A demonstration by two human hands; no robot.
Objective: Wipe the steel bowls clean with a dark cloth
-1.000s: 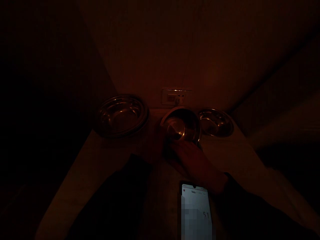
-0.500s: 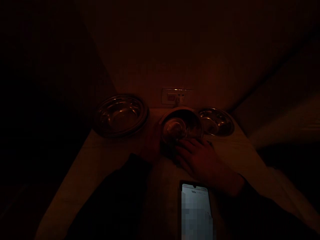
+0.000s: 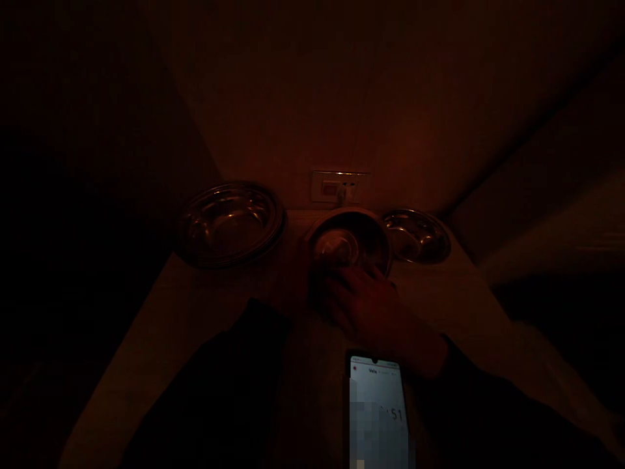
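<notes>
The light is very dim. A deep metal bowl [image 3: 364,220] stands at the middle of the table, its hollow facing me. My left hand [image 3: 291,277], barely visible, lies against the bowl's left side and seems to steady it. My right hand [image 3: 368,309] reaches over the near rim, its fingers bent at the bowl's edge. Something dark, perhaps a cloth, shows under those fingers, but shadow hides what it is. Just below the right wrist lies a lit phone [image 3: 378,391].
Shallow metal dishes [image 3: 229,228], seemingly stacked, sit at the back left of the wooden table [image 3: 161,326]. Another metal dish [image 3: 417,234] stands close to the bowl's right side. A wall socket [image 3: 340,187] with a plug is just behind the bowl.
My right hand has shifted left along the near rim, its fingers now more bent and further inside the bowl. The whole view has slid slightly. The left hand stays beside the bowl.
</notes>
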